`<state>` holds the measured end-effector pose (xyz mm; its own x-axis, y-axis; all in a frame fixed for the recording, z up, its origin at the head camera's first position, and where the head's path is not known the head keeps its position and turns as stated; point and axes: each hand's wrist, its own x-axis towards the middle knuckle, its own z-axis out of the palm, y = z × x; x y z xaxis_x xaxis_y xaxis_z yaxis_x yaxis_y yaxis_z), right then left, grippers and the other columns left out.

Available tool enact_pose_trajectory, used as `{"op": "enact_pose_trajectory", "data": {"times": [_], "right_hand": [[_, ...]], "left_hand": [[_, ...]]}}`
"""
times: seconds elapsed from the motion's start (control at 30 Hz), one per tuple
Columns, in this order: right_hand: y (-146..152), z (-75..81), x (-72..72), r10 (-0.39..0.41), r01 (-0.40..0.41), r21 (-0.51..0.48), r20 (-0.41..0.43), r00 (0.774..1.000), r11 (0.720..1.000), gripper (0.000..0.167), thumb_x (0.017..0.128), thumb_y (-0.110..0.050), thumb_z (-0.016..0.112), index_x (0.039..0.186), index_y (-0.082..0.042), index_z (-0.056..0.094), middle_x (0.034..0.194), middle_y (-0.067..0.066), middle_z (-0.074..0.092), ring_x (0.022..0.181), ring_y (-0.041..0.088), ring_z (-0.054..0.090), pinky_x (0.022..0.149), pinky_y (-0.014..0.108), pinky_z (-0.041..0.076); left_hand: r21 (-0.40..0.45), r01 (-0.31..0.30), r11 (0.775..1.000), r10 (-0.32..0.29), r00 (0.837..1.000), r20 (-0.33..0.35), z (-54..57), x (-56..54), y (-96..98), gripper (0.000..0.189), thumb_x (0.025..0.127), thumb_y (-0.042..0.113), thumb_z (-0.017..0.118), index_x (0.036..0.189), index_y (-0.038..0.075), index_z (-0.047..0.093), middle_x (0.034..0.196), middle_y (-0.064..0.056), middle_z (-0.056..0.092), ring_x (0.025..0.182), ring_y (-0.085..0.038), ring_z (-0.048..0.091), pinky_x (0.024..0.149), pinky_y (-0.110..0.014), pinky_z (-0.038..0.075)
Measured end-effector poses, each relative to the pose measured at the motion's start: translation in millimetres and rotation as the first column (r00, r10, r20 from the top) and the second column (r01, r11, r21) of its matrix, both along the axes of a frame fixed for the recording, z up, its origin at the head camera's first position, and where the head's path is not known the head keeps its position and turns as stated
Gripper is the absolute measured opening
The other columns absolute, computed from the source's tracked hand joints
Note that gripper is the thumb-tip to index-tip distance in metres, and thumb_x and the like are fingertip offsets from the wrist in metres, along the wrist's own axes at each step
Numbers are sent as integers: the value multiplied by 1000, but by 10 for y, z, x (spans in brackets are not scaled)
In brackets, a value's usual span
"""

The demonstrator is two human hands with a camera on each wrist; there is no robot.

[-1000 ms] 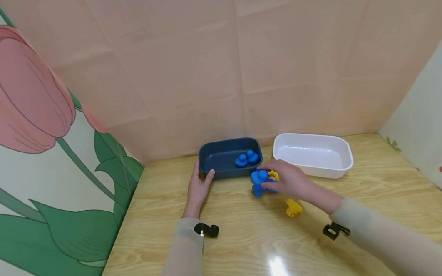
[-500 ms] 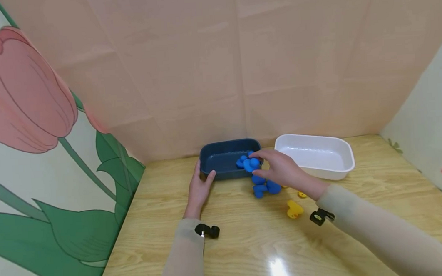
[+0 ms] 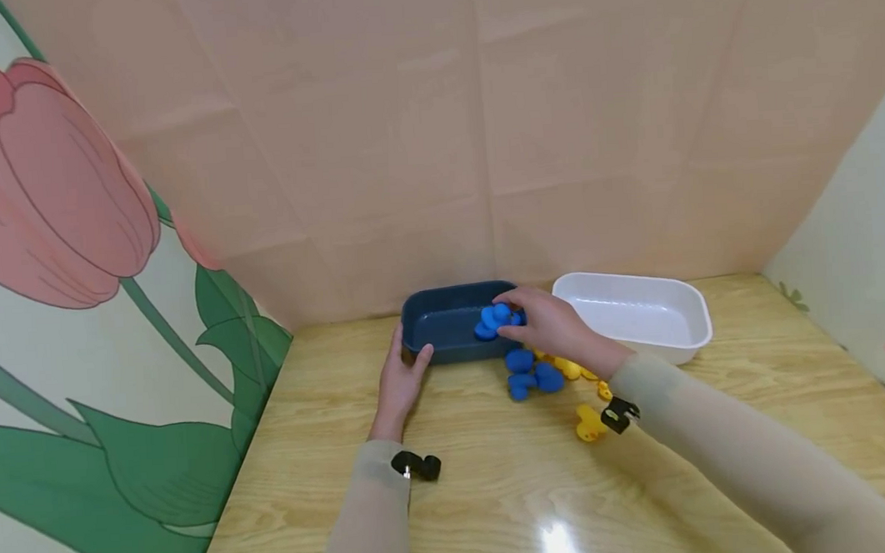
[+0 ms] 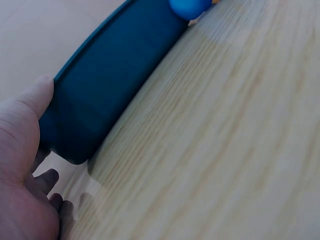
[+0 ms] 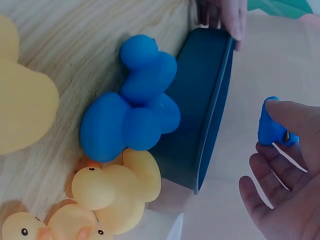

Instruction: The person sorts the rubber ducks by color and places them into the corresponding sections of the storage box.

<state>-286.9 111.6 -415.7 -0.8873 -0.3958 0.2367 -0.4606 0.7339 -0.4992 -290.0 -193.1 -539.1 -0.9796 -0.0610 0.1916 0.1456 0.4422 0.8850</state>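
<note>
My left hand (image 3: pixel 401 383) grips the left end of a dark blue tub (image 3: pixel 454 353), thumb at the front rim and fingers around the side. In the left wrist view the thumb lies against the tub's wall (image 4: pixel 110 75). My right hand (image 3: pixel 553 325) pinches a blue rubber duck (image 5: pixel 270 125) between thumb and fingertips, over the tub's right end. Other blue ducks inside the tub are partly hidden behind it in the head view. Just in front of the tub, 3 blue rubber ducks (image 3: pixel 521 381) lie bunched together on the table.
Several yellow rubber ducks (image 5: pixel 112 195) sit beside the blue ones, partly under my right forearm in the head view. One yellow duck (image 3: pixel 589 424) lies nearer the front. A white tub (image 3: pixel 631 300) stands to the right, against the pinkish backdrop (image 3: pixel 406 145).
My right hand has picked up a blue duck from the bunch on the table and carried it left and back over the dark blue tub. The left hand stays on the tub.
</note>
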Motion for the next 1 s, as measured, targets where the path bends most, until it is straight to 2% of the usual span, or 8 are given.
{"op": "enact_pose_trajectory", "data": {"times": [0.1, 0.27, 0.5, 0.7, 1.0], "right_hand": [[-13, -26, -62, -8, 8, 6, 5, 1000, 1000, 54, 101, -27, 86, 147, -5, 68, 131, 14, 73, 118, 34, 68, 105, 54, 56], [-41, -73, -174, -18, 18, 29, 5, 1000, 999, 55, 100, -27, 86, 147, -5, 68, 131, 15, 73, 119, 35, 67, 104, 55, 56], [-46, -144, -252, -36, 36, 10, 28, 999, 999, 57, 102, -31, 84, 150, -4, 66, 141, 17, 70, 131, 39, 64, 114, 57, 50], [58, -192, -226, -66, 67, -19, 51, 996, 998, 60, 103, -32, 83, 152, -2, 64, 148, 18, 68, 137, 39, 62, 118, 57, 47], [208, -228, -142, -81, 83, -38, 52, 995, 996, 58, 103, -32, 83, 151, -2, 65, 144, 20, 70, 133, 40, 65, 114, 60, 49]], "left_hand": [[2, -4, 1000, 4, 1000, 6, -11, 4, 0, 90, 108, 53, 70, 178, 19, 24, 180, -8, 30, 163, -35, 31, 131, -57, 28], [10, -12, 1000, 12, 1000, 14, -17, 1, 12, 86, 110, 43, 71, 178, 20, 24, 180, -8, 30, 163, -35, 31, 131, -57, 28], [18, -14, 1000, 14, 1000, 6, -17, -3, 17, 84, 111, 38, 71, 178, 17, 25, 180, -9, 30, 163, -36, 31, 131, -57, 28], [20, -3, 1000, 3, 1000, 8, -2, 4, 17, 85, 111, 41, 70, 178, 19, 23, 181, -6, 27, 165, -33, 28, 132, -56, 26], [5, -5, 1000, 5, 1000, 16, 0, -5, 11, 88, 109, 51, 69, 178, 23, 23, 181, -5, 27, 165, -31, 27, 132, -54, 26]]}}
